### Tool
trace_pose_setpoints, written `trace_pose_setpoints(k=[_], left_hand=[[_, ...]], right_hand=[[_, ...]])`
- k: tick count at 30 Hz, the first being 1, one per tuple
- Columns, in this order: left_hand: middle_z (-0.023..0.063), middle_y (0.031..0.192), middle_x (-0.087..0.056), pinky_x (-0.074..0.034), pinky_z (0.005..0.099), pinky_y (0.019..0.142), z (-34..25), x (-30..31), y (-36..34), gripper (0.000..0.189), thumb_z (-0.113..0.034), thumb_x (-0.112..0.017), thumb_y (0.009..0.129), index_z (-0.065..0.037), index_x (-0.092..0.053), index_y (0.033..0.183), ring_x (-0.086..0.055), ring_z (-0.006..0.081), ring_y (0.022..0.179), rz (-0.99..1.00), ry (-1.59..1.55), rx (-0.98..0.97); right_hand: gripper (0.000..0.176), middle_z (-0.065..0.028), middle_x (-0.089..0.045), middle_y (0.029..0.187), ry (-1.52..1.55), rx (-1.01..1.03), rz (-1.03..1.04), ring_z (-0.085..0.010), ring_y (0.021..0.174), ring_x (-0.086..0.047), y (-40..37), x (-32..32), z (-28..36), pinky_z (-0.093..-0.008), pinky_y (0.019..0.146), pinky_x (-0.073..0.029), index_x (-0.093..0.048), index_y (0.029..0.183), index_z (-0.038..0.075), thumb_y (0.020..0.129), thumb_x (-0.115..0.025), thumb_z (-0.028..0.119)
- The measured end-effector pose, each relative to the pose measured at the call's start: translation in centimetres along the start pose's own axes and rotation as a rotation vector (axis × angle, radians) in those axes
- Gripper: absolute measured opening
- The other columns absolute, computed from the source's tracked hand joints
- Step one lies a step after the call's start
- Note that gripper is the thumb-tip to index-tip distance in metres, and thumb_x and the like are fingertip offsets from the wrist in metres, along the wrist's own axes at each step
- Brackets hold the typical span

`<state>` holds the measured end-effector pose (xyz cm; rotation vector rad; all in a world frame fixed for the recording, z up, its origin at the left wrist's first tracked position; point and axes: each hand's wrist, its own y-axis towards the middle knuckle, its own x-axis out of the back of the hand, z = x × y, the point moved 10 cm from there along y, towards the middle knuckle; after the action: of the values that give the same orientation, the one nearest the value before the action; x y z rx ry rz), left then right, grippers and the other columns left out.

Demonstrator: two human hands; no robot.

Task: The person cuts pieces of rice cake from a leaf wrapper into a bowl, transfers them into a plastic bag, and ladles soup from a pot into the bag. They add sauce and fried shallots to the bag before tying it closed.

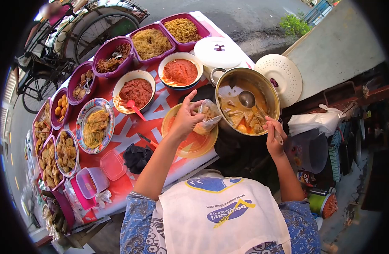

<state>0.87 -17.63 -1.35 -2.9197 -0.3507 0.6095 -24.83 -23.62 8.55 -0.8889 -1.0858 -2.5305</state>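
Observation:
My left hand [188, 116] holds a clear plastic bag [209, 111] with food inside, over a yellow-rimmed tray [211, 144]. Two of its fingers point upward. Just right of the bag stands a large metal pot [274, 95] of orange-brown curry, in which pieces and a round yellowish item show. My right hand [274, 134] is closed around the handle of a ladle [247, 99] at the pot's near right rim. The ladle's bowl rests in the curry.
Bowls of red sauce [180, 72] and ground red paste [135, 91] stand behind the tray. Purple containers of noodles [151, 42] line the far edge. Fried food [96, 125] sits left. A perforated lid [283, 80] lies beyond the pot; white bags [315, 122] hang at right.

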Motion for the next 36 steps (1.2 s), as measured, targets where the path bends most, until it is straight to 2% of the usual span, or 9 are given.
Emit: trace_pose_setpoints(k=[5, 7, 14, 28, 31, 32, 34, 35, 36], left_hand=[[0.014, 0.12, -0.046, -0.044, 0.0206, 0.068, -0.3, -0.3, -0.1, 0.081, 0.009, -0.053, 0.065, -0.009, -0.015, 0.135, -0.049, 0.0068, 0.073, -0.005, 0.003, 0.0], [0.014, 0.12, -0.046, -0.044, 0.0201, 0.067, -0.6, -0.4, -0.2, 0.081, 0.009, -0.053, 0.065, -0.009, -0.016, 0.135, -0.049, 0.0064, 0.072, -0.009, 0.004, -0.003], [0.0145, 0.12, -0.046, -0.044, 0.0202, 0.067, -0.4, -0.2, -0.2, 0.081, 0.01, -0.053, 0.065, -0.008, -0.016, 0.135, -0.049, 0.0066, 0.072, -0.017, -0.009, 0.006], [0.0167, 0.121, -0.045, -0.045, 0.0241, 0.073, 0.1, 0.1, 0.1, 0.081, 0.011, -0.051, 0.066, -0.006, -0.014, 0.135, -0.055, 0.0149, 0.091, 0.001, -0.038, 0.005], [0.0167, 0.121, -0.045, -0.045, 0.0245, 0.073, 0.1, 0.2, 0.0, 0.081, 0.011, -0.052, 0.066, -0.006, -0.013, 0.135, -0.055, 0.0145, 0.089, 0.009, -0.039, -0.003], [0.0165, 0.121, -0.045, -0.044, 0.0244, 0.073, 0.3, 0.3, 0.1, 0.081, 0.011, -0.052, 0.066, -0.006, -0.013, 0.135, -0.054, 0.0142, 0.089, 0.008, -0.031, -0.006], [0.0164, 0.121, -0.045, -0.044, 0.0243, 0.074, 0.3, 0.4, 0.1, 0.081, 0.01, -0.052, 0.066, -0.007, -0.013, 0.135, -0.054, 0.0138, 0.088, 0.006, -0.025, -0.01], [0.0163, 0.12, -0.046, -0.044, 0.0243, 0.073, 0.3, 0.6, 0.1, 0.081, 0.01, -0.052, 0.066, -0.007, -0.013, 0.135, -0.054, 0.0132, 0.087, -0.004, -0.006, -0.007], [0.0162, 0.12, -0.046, -0.044, 0.0243, 0.073, 0.3, 0.7, 0.1, 0.081, 0.01, -0.052, 0.066, -0.007, -0.014, 0.135, -0.054, 0.0125, 0.085, -0.014, 0.014, -0.005]], right_hand=[[0.016, -0.0105, -0.061, 0.083, 0.043, -0.169, -0.005, -0.0122, 0.064, -0.059, -0.4, -0.7, -3.0, -0.0236, 0.058, -0.048, -0.054, 0.088, -0.003, 0.089, -0.043, 0.009], [0.022, -0.0103, -0.06, 0.085, 0.332, -0.422, -0.142, -0.0123, 0.063, -0.058, -0.8, -0.2, -6.8, -0.0235, 0.058, -0.048, -0.052, 0.089, -0.002, 0.091, -0.04, 0.016], [0.022, -0.0153, -0.058, 0.089, 0.605, -0.704, -0.323, -0.013, 0.062, -0.057, -0.8, 2.2, -9.6, -0.0257, 0.061, -0.051, -0.045, 0.089, 0.001, 0.092, -0.038, 0.022], [0.021, -0.0187, -0.058, 0.091, 0.872, -0.69, -0.19, -0.0148, 0.063, -0.058, 1.7, 0.2, -0.4, -0.0258, 0.06, -0.051, -0.046, 0.088, 0.001, 0.091, -0.04, 0.021], [0.024, -0.0188, -0.057, 0.093, 0.736, -0.547, -0.105, -0.0162, 0.063, -0.058, 1.7, -0.7, 2.4, -0.0261, 0.059, -0.05, -0.045, 0.087, 0.0, 0.092, -0.036, 0.021], [0.021, -0.0192, -0.058, 0.092, 0.679, -0.446, -0.083, -0.0165, 0.063, -0.058, 1.3, -0.8, 3.3, -0.0263, 0.06, -0.049, -0.046, 0.086, -0.002, 0.091, -0.037, 0.016], [0.015, -0.02, -0.058, 0.092, 0.456, -0.109, 0.06, -0.0195, 0.067, -0.06, 1.5, -0.7, 7.9, -0.0276, 0.063, -0.05, -0.048, 0.086, -0.004, 0.089, -0.039, 0.007], [0.009, -0.0212, -0.059, 0.09, 0.312, 0.16, 0.116, -0.0243, 0.073, -0.062, 0.9, -0.6, 9.8, -0.0295, 0.066, -0.05, -0.05, 0.087, -0.006, 0.085, -0.044, 0.001], [0.007, -0.0223, -0.059, 0.089, 0.281, 0.316, 0.146, -0.029, 0.077, -0.062, 0.7, -0.7, 11.6, -0.0321, 0.069, -0.05, -0.05, 0.086, -0.005, 0.083, -0.046, 0.0]])
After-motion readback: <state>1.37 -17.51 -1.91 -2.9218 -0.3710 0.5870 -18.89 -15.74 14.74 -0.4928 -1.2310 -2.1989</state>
